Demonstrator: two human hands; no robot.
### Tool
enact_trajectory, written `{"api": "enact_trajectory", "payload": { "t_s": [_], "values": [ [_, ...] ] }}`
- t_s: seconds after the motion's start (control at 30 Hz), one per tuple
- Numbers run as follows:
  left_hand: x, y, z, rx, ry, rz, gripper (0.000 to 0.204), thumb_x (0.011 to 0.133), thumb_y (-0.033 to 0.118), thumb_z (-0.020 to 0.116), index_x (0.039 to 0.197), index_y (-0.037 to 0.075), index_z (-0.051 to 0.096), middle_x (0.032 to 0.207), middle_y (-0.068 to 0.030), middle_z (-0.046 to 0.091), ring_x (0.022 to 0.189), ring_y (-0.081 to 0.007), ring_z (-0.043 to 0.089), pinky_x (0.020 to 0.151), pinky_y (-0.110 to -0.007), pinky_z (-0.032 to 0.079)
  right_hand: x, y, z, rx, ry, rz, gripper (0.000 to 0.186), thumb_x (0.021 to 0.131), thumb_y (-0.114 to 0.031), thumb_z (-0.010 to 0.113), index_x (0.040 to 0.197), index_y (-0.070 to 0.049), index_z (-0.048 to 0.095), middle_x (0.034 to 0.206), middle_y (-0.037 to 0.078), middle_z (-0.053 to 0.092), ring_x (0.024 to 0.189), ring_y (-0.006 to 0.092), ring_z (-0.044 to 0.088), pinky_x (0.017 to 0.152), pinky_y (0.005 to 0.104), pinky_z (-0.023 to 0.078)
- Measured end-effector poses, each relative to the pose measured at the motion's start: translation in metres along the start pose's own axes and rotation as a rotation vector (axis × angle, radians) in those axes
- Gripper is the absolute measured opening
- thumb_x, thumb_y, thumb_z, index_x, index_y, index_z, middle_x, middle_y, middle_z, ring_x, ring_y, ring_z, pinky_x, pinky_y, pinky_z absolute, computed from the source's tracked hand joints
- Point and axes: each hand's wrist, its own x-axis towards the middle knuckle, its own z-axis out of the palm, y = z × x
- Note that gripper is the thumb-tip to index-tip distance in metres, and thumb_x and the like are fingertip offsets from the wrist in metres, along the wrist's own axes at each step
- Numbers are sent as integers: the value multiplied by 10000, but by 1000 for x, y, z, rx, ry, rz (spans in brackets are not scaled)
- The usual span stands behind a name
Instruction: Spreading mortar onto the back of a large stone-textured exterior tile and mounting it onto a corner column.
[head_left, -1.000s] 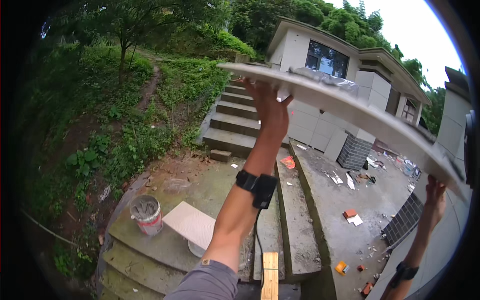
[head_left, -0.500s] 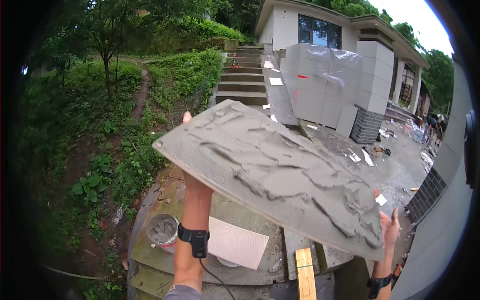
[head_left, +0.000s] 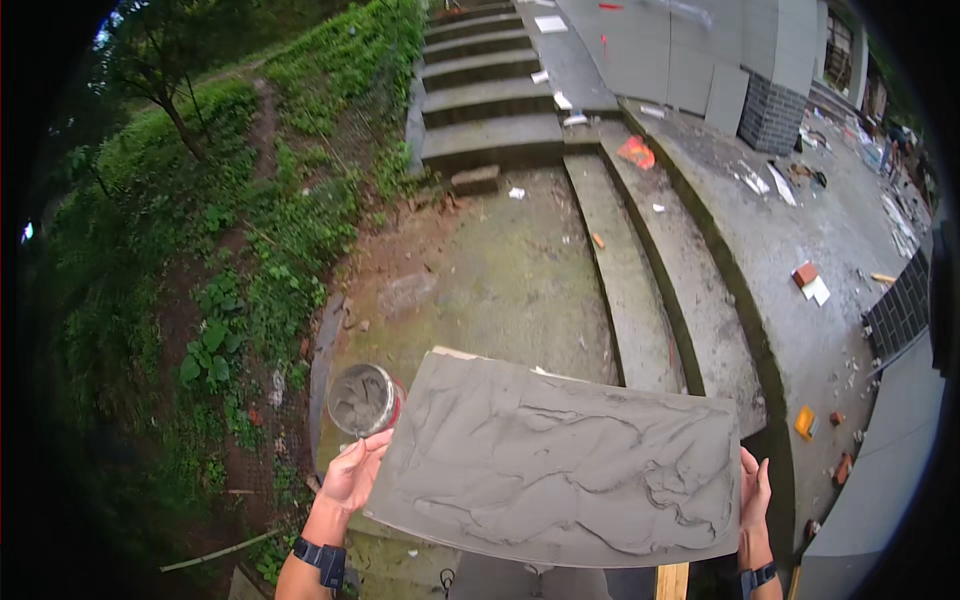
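A large rectangular tile [head_left: 560, 465], its upper face spread with wet grey mortar in uneven ridges, is held out in front of me. My left hand [head_left: 352, 472] grips its left edge, with some fingers hidden beneath it. At the opposite short edge, my right hand [head_left: 754, 488] is closed on the tile, its fingers partly behind the side. A bucket [head_left: 398, 408] of grey mortar stands just beyond my left hand. Below the tile's near right corner, the end of a wooden board [head_left: 672, 580] pokes out.
Concrete steps [head_left: 490, 140] climb ahead, and more low steps [head_left: 640, 310] run along the right. Leafy undergrowth [head_left: 290, 290] borders the left side. Bricks [head_left: 805, 273] and scraps litter the paved ground at right, beside a grey panelled wall [head_left: 870, 500].
The tile has come down and closer to my body, going from steeply slanted to nearly level. Both hands have lowered with it, and the view has tipped downward.
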Motion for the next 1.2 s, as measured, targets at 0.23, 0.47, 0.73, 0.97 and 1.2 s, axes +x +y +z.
{"api": "enact_trajectory", "payload": {
  "t_s": [0.23,0.47,0.73,0.97,1.2],
  "values": [
    [30,-42,-151,-38,252,-397,522,1106,347,476,1435,-58,476,1439,-210,552,1246,-298,621,1045,-438,532,-12,93,44,-215,170,145,686,1093,-520,412,1440,71,434,1432,219,570,1305,297,570,1127,450,439],
    [141,-79,-307,342,285,-411,533,1103,333,511,1474,-46,458,1467,-93,526,1373,-174,471,1154,-334,365,44,269,30,-75,441,249,482,1093,-445,456,1312,-32,570,1314,152,652,1215,283,612,1068,429,465],
    [265,-148,-462,568,445,-208,576,1069,432,567,1451,3,516,1460,-80,537,1397,-172,421,1187,-337,286,208,441,2,-222,573,97,238,1070,-319,571,1070,-94,645,904,-64,555,823,40,496,732,222,373],
    [305,-175,-512,595,513,-227,598,1089,471,496,1453,-3,516,1448,-81,547,1365,-176,447,1169,-339,312,267,483,27,-416,574,260,215,1062,-359,582,968,-169,619,798,-96,455,653,26,385,577,205,279],
    [316,-190,-535,573,501,-257,676,1088,494,478,1504,-38,460,1549,-142,483,1446,-219,407,1198,-346,295,289,500,23,-670,574,258,343,1038,-429,606,806,-185,537,716,-100,388,616,17,345,528,211,261]
  ]
}}
